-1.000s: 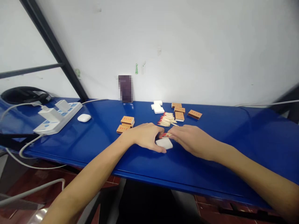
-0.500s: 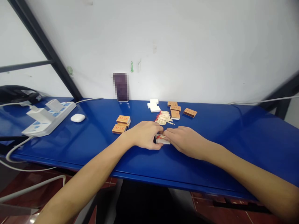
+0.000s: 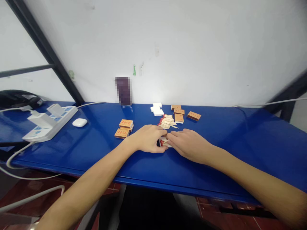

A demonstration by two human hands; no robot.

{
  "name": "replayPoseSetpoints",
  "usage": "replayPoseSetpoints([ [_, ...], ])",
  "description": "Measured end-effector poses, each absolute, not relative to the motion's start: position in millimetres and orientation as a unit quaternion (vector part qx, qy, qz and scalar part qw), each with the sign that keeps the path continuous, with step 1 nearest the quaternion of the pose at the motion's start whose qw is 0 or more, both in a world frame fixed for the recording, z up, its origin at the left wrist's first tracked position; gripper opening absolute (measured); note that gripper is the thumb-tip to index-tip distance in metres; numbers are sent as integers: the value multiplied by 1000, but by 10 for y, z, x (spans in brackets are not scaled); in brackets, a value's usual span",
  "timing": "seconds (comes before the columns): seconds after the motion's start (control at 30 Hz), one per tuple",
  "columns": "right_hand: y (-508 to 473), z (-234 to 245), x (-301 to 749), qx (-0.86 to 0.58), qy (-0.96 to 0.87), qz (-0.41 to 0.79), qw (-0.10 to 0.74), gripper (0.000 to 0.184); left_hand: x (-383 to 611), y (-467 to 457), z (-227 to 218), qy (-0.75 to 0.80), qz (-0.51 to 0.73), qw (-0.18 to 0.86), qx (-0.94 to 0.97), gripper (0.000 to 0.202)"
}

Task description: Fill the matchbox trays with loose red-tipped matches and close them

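Observation:
A small white matchbox tray (image 3: 169,146) lies on the blue table between my hands, with red-tipped matches (image 3: 163,141) inside it. My left hand (image 3: 149,139) grips the tray's left end, thumb at the near side and fingers at the far side. Over the tray's right part, my right hand (image 3: 190,145) has its fingers pinched together on matches; its fingertips hide much of the tray. Just beyond the hands is a loose pile of matches (image 3: 167,122), their red heads toward the left.
Orange matchboxes (image 3: 126,123) are stacked left of my hands. Several more matchboxes (image 3: 178,118) lie beyond the pile, near white trays (image 3: 157,111). A phone (image 3: 123,91) leans on the wall. A white earbud case (image 3: 80,122) and a power strip (image 3: 52,124) are at left.
My right fingers have shifted slightly left over the tray, and the matches inside sit a little differently. My left hand keeps its grip. The view has tilted slightly.

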State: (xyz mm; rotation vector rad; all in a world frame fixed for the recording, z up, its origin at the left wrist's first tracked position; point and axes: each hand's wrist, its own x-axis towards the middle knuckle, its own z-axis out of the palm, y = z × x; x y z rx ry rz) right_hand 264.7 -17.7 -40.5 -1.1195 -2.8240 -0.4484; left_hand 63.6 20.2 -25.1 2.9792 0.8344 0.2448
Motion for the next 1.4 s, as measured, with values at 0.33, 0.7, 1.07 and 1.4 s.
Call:
replayPoseSetpoints([
  [0.33, -191, -340, 2631, -364, -923, -107, 63, 21, 622, 225, -285, 265, 95, 18, 959, 30],
  [0.7, -158, -361, 2670, -347, -925, -54, 143, 22, 610, 226, -286, 266, 101, 39, 958, 29],
  [1.07, -128, -501, 2602, -316, -929, -53, 184, 24, 618, 220, -259, 265, 97, 46, 958, 20],
  [1.4, -103, -426, 2670, -335, -920, -44, 198, 23, 580, 226, -231, 265, 104, 16, 958, 37],
])
